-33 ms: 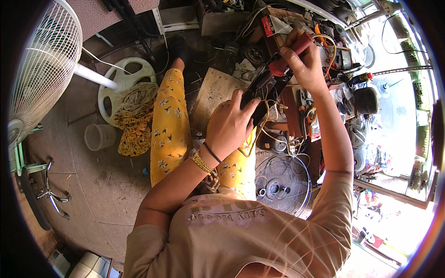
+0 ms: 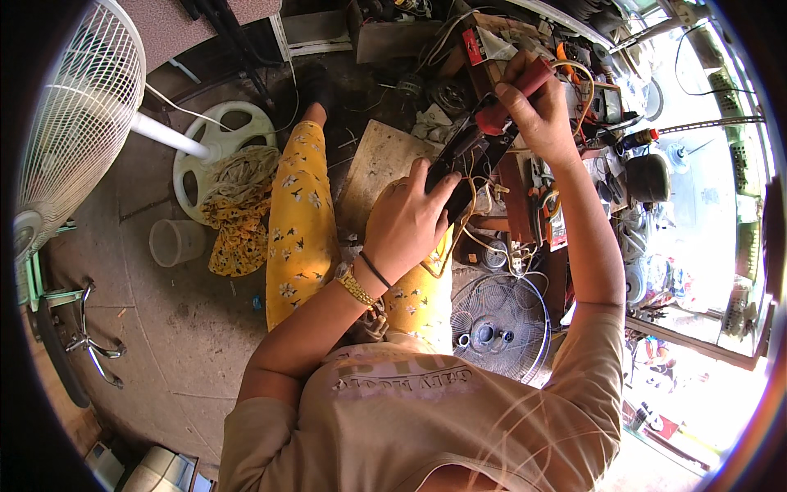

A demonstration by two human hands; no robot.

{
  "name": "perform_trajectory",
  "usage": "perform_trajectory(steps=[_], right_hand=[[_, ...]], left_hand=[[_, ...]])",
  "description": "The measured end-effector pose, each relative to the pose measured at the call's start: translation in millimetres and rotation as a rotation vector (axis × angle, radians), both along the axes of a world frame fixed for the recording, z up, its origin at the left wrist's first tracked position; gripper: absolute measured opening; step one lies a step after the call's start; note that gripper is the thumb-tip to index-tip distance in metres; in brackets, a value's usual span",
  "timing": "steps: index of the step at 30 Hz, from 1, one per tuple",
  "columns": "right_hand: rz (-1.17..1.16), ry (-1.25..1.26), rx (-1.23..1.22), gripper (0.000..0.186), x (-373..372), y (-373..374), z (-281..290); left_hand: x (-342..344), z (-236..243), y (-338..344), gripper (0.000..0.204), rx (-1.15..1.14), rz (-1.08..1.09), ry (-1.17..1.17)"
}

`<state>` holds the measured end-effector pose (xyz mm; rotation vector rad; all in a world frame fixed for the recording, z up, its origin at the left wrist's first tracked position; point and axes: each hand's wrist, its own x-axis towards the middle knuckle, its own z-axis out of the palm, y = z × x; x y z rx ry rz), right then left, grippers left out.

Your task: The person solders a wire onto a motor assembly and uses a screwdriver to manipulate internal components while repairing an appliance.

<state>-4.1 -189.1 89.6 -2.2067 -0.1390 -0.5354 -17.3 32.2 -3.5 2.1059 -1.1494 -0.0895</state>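
In the head view my right hand (image 2: 539, 115) is closed around the red handle of a soldering iron (image 2: 493, 118). Its front end points down over a long black plastic housing (image 2: 461, 207), and the tip is hard to make out. A yellowish cord (image 2: 587, 82) loops near the handle's back end. My left hand (image 2: 408, 228) grips the housing's near left side, fingers bent over its edge. Thin wires (image 2: 471, 182) come out of the housing, which is held tilted above my right thigh. A yellowish cable (image 2: 448, 261) hangs down below it.
A cluttered workbench (image 2: 515, 197) with pliers (image 2: 544, 203) and loose parts runs along the right. Beneath it lies a round fan grille (image 2: 502, 328). A wooden board (image 2: 385, 156) is ahead. At left are a standing fan (image 2: 82, 107), cloths (image 2: 238, 213) and a plastic tub (image 2: 177, 243).
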Motion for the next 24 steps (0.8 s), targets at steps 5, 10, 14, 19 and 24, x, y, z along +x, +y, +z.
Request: perform_trajectory(steps=[5,10,14,19,24], right_hand=[[0.027,0.007,0.012,0.015,0.8,-0.3,-1.1],[0.051,0.024,0.024,0.014,1.0,2.2,0.9],[0.046,0.007,0.072,0.014,1.2,4.5,3.4],[-0.003,0.015,0.024,0.014,0.5,-3.4,1.3],[0.010,0.003,0.017,0.014,-0.3,-0.7,-2.6]], left_hand=[[-0.2,1.2,0.2,0.050,0.013,-0.003,0.008],[0.1,-0.1,0.4,0.050,0.008,0.000,0.004],[0.5,-2.0,-0.6,0.050,-0.009,0.003,-0.023],[-0.1,0.0,-0.4,0.050,0.008,0.001,0.004],[-0.1,0.0,0.2,0.050,0.010,0.001,0.009]])
